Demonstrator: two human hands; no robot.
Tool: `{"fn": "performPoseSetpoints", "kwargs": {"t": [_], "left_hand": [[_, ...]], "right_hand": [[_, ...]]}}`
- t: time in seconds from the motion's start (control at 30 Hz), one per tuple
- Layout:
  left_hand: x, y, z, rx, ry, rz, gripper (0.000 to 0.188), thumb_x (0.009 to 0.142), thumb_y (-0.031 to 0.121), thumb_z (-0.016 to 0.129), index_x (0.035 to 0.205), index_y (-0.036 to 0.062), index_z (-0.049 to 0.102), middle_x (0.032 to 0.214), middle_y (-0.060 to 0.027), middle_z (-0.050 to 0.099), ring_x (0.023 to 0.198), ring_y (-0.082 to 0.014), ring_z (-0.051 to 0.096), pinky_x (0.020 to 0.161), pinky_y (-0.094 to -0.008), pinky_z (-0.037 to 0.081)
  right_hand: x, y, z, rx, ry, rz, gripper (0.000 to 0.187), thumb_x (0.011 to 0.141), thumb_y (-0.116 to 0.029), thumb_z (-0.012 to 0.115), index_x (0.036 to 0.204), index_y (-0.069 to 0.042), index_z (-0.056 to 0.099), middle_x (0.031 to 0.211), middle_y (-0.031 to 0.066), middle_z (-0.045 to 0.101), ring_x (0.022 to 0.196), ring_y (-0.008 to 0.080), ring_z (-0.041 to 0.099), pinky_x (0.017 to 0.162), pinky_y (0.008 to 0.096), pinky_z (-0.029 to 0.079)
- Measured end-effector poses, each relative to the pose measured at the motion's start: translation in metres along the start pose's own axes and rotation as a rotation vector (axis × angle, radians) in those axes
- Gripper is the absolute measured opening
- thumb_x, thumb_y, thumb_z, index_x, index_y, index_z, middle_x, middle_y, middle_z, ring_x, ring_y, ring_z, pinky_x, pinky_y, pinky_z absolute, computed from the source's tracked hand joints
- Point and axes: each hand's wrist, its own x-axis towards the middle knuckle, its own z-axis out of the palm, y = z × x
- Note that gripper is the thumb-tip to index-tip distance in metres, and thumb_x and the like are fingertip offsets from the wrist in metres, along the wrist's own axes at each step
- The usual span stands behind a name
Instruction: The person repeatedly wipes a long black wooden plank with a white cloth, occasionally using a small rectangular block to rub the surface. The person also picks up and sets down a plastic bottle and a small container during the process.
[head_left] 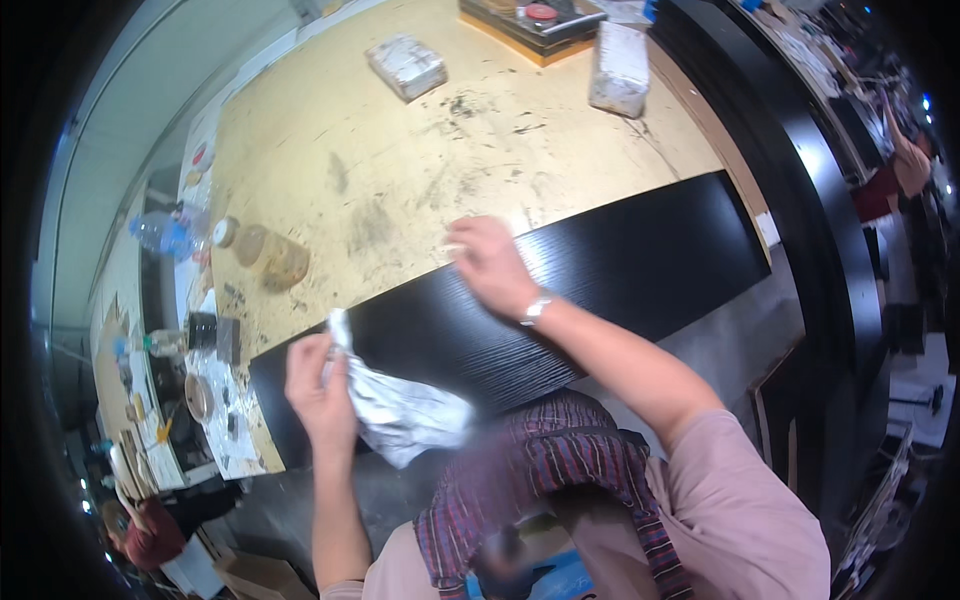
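Note:
A long black panel with a wood-grain surface (640,250) lies slantwise across the near part of the worktable. Near its left end, my left hand (318,385) is closed on a crumpled white cloth (410,410), pinched at its upper corner. The rest of the cloth hangs over the panel's near edge, toward my apron (540,450). My right hand (488,262) is over the panel's far edge, left of its middle, with its fingers curled inward. Whatever those fingertips hold, if anything, is too small and blurred to make out.
The stained yellowish tabletop (310,130) holds a capped jar (265,255), two wrapped blocks (408,66) and a dark-topped box (535,28). A clear plastic bottle (165,235) stands left. Long black boards (800,150) line the right. Other people (905,165) are at both sides.

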Motion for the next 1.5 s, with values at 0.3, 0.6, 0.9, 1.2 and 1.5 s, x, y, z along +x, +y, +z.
{"fn": "performPoseSetpoints", "kwargs": {"t": [0.3,0.6,0.9,1.2,1.5], "left_hand": [[-0.009,0.032,0.161,0.592,-0.635,0.450,0.073,0.091,0.029,0.066,0.155,0.0091,0.038,0.161,-0.0169,0.034,0.149,-0.0353,0.032,0.119,-0.0604,0.021],[-0.041,0.182,0.345,0.111,-0.917,1.086,0.064,0.093,0.035,0.066,0.147,0.0066,0.047,0.155,-0.0179,0.043,0.144,-0.0323,0.041,0.117,-0.0577,0.029],[0.002,0.180,0.363,0.182,-0.958,1.047,0.054,0.096,0.028,0.062,0.147,0.0116,0.050,0.156,-0.0133,0.045,0.146,-0.0308,0.040,0.118,-0.0565,0.029],[0.002,0.228,0.415,0.103,-0.946,1.144,0.052,0.093,0.022,0.064,0.143,0.0108,0.053,0.152,-0.0127,0.049,0.142,-0.0304,0.044,0.117,-0.0543,0.032],[-0.003,0.204,0.363,0.225,-1.176,1.086,0.061,0.090,0.022,0.068,0.148,0.0140,0.051,0.156,-0.0112,0.046,0.146,-0.0293,0.041,0.117,-0.0579,0.031]], "right_hand": [[-0.087,0.138,-0.344,-0.938,0.223,0.593,0.039,0.090,-0.022,0.069,0.123,-0.001,0.066,0.126,0.0200,0.063,0.120,0.0382,0.055,0.105,0.0455,0.044],[-0.119,0.165,-0.360,-1.051,0.343,0.714,0.042,0.097,-0.027,0.059,0.132,-0.004,0.062,0.119,0.0167,0.066,0.115,0.0355,0.058,0.102,0.0477,0.044],[-0.123,0.155,-0.360,-0.931,0.411,0.755,0.040,0.092,-0.016,0.062,0.130,-0.004,0.063,0.114,0.0152,0.066,0.112,0.0339,0.057,0.103,0.0481,0.041],[-0.114,0.138,-0.350,-0.850,0.441,0.758,0.039,0.093,-0.014,0.059,0.130,-0.001,0.062,0.116,0.0154,0.065,0.112,0.0333,0.056,0.103,0.0464,0.041],[-0.149,0.164,-0.388,-0.250,0.661,0.935,0.020,0.099,-0.016,0.058,0.106,-0.003,0.072,0.071,0.0141,0.064,0.065,0.0200,0.062,0.066,0.0342,0.048]]}}
